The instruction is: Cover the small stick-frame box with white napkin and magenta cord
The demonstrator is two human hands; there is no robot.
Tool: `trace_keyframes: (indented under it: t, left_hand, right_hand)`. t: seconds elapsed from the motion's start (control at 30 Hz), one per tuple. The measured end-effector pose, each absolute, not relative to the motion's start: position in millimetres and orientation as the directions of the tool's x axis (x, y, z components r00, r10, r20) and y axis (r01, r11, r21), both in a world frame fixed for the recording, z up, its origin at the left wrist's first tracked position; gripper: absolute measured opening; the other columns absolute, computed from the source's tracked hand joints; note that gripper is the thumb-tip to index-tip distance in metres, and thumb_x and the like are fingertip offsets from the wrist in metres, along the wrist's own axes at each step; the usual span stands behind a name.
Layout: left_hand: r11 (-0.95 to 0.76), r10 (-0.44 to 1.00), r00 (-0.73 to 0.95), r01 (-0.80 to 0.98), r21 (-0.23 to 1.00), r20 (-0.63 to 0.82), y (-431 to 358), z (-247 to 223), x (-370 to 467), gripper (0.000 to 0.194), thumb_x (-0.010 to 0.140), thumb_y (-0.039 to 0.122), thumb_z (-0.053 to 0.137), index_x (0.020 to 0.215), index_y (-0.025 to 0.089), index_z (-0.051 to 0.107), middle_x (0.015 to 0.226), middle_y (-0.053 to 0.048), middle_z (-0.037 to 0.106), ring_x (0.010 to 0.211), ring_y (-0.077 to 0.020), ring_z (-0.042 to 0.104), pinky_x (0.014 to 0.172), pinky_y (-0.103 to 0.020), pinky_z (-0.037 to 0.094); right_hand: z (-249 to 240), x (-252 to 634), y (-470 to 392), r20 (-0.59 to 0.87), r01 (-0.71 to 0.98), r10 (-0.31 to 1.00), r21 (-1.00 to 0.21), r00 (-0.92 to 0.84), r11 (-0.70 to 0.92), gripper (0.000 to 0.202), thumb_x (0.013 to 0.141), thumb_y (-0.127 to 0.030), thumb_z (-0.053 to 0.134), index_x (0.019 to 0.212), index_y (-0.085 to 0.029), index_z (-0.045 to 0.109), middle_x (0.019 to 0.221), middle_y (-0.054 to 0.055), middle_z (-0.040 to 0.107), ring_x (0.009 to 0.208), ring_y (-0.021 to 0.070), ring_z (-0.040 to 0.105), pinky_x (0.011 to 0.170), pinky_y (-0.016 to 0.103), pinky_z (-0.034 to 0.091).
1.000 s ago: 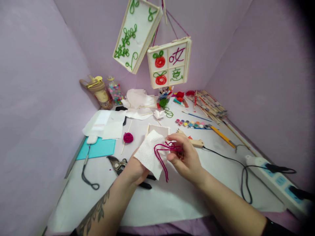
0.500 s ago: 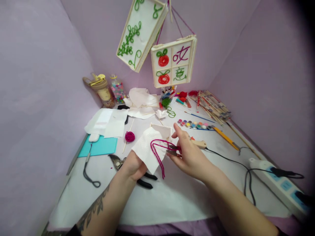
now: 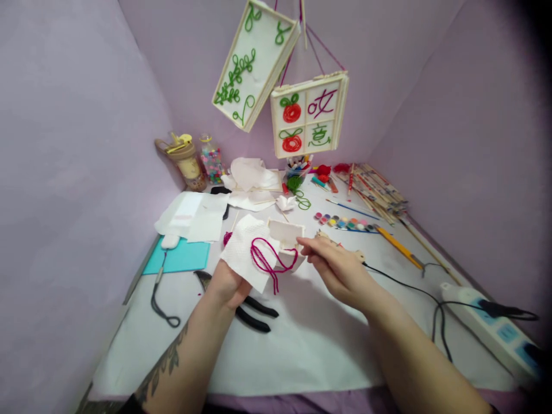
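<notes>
Looped magenta yarn (image 3: 271, 268) at near centre crosses a white textured paper sheet (image 3: 240, 244); I see the left hand (image 3: 230, 284) holding this from below, apparently backing the limp strands. The right hand (image 3: 338, 267) has fingers extended; I cannot tell whether it grips anything. A pale open-topped box (image 3: 287, 231) sits farther off.

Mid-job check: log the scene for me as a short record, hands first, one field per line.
Left hand: supporting a textured white paper sheet; fingers mostly hidden
Right hand: beside a small white open box; contact unclear
Yarn: thin magenta strand looped over the paper
Tool: black-handled metal shears, partly hidden by left hand
Paints: row of small multicoloured round pots beyond right hand
Overhead: pale-framed white square panel with red, green and magenta designs
</notes>
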State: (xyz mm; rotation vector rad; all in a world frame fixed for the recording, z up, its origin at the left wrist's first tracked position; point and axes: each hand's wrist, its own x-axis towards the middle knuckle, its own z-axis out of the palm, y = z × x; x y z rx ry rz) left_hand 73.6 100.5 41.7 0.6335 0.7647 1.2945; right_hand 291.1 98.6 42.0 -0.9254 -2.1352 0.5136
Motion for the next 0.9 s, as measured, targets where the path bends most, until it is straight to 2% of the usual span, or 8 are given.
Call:
trace_keyframes:
  t: [0.1,0.2,0.3,0.37,0.43,0.57,0.67,0.9]
  left_hand:
    - [0.134,0.99,0.113,-0.53,0.838,-0.087,92.6,39.4,78.0,0.04,0.068,0.042,0.081,0.1,0.02,0.07,0.092,-0.004,0.076,0.105,-0.0268,0.068,0.092,-0.039,0.057]
    - [0.153,0.97,0.239,-0.42,0.895,-0.054,86.8,37.9,84.2,0.038,0.078,0.047,0.072,0.101,0.018,0.07,0.092,-0.005,0.075,0.097,-0.026,0.07,0.082,-0.036,0.059]
    - [0.157,0.957,0.287,-0.373,0.915,-0.047,85.3,39.6,87.8,0.038,0.081,0.049,0.069,0.098,0.015,0.07,0.089,-0.006,0.075,0.087,-0.0248,0.071,0.074,-0.034,0.06]
    - [0.146,0.954,0.299,-0.351,0.925,-0.037,85.7,41.8,87.7,0.033,0.081,0.046,0.069,0.097,0.016,0.07,0.09,-0.004,0.075,0.085,-0.0234,0.071,0.075,-0.034,0.06]
    - [0.142,0.941,0.337,-0.323,0.936,-0.027,86.2,43.6,86.0,0.026,0.084,0.041,0.068,0.097,0.018,0.07,0.092,-0.001,0.074,0.086,-0.0216,0.07,0.077,-0.032,0.059]
    - [0.163,0.914,0.403,-0.285,0.944,-0.036,86.9,43.3,81.9,0.018,0.088,0.033,0.065,0.099,0.02,0.07,0.096,0.002,0.074,0.092,-0.0185,0.069,0.084,-0.028,0.054]
    - [0.176,0.916,0.396,-0.264,0.948,-0.06,87.5,40.3,81.3,0.021,0.086,0.033,0.067,0.101,0.018,0.071,0.099,0.0,0.074,0.097,-0.0203,0.067,0.092,-0.03,0.051]
    - [0.214,0.934,0.342,-0.299,0.93,-0.105,86.3,36.3,81.7,0.028,0.079,0.036,0.074,0.099,0.016,0.071,0.091,-0.004,0.073,0.083,-0.0192,0.066,0.083,-0.03,0.052]
  right_hand:
    - [45.1,287.3,95.4,0.496,0.401,0.745,-0.633,-0.447,0.662,0.037,0.098,-0.016,0.04,0.133,-0.025,0.05,0.093,0.006,0.063,0.083,0.0182,0.062,0.072,0.032,0.052]
    - [47.6,279.8,88.3,0.406,0.38,0.781,-0.706,-0.474,0.597,0.031,0.099,-0.021,0.04,0.129,-0.022,0.049,0.083,0.003,0.063,0.069,0.0149,0.062,0.064,0.029,0.051]
    - [49.2,274.5,81.4,0.269,0.379,0.843,-0.8,-0.466,0.465,0.012,0.099,-0.025,0.04,0.102,-0.02,0.051,0.068,-0.002,0.06,0.053,0.0116,0.056,0.053,0.024,0.045]
    - [50.6,272.5,78.4,0.258,0.418,0.855,-0.785,-0.45,0.457,0.015,0.096,-0.025,0.044,0.083,-0.021,0.049,0.064,-0.002,0.059,0.054,0.0118,0.055,0.051,0.023,0.04]
    - [52.4,270.7,76.9,0.294,0.445,0.856,-0.756,-0.425,0.48,0.019,0.093,-0.024,0.048,0.074,-0.021,0.048,0.062,-0.002,0.058,0.054,0.0113,0.052,0.05,0.022,0.037]
    - [55.2,268.1,76.2,0.332,0.405,0.837,-0.758,-0.435,0.511,0.017,0.091,-0.02,0.049,0.074,-0.019,0.051,0.06,-0.003,0.054,0.052,0.0091,0.049,0.05,0.02,0.035]
    - [56.1,267.7,76.8,0.332,0.383,0.82,-0.759,-0.466,0.526,0.017,0.091,-0.019,0.048,0.074,-0.019,0.051,0.06,-0.004,0.054,0.053,0.0082,0.048,0.051,0.019,0.034]
    - [57.2,268.9,77.9,0.281,0.399,0.828,-0.771,-0.486,0.496,0.019,0.09,-0.018,0.047,0.072,-0.019,0.049,0.061,-0.004,0.051,0.053,0.0075,0.045,0.052,0.019,0.031]
